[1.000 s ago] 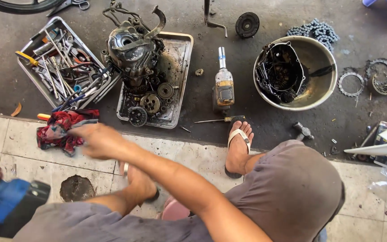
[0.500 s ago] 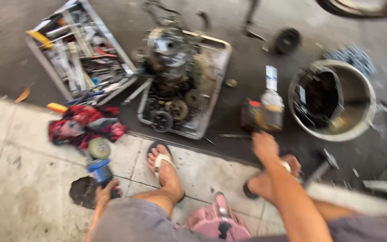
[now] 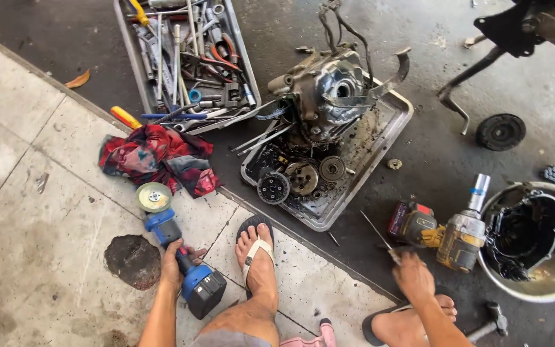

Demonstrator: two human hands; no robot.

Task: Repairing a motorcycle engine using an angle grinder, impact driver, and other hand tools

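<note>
My left hand [image 3: 173, 265] is closed around the body of a blue cordless angle grinder [image 3: 191, 283]. The grinder lies on the tiled floor with its disc [image 3: 154, 197] pointing away from me, next to a red rag [image 3: 155, 157]. My right hand [image 3: 412, 276] grips the handle end of a thin screwdriver [image 3: 377, 232] low over the dark concrete, beside a yellow and black impact wrench [image 3: 448, 234]. Both my feet, in sandals, rest between the two hands.
A greasy engine [image 3: 329, 96] with loose gears stands in a metal tray [image 3: 390, 138]. Behind it is a tool tray [image 3: 126, 61] full of wrenches. At right are a metal bowl [image 3: 550, 286] holding a black cover, a hammer [image 3: 493, 318], a black round part [image 3: 500, 132] and a stand leg [image 3: 460, 87].
The view has swung left and down. My left hand has set the grinder down on the tiles. My right hand has dropped from near the impact wrench onto the screwdriver.
</note>
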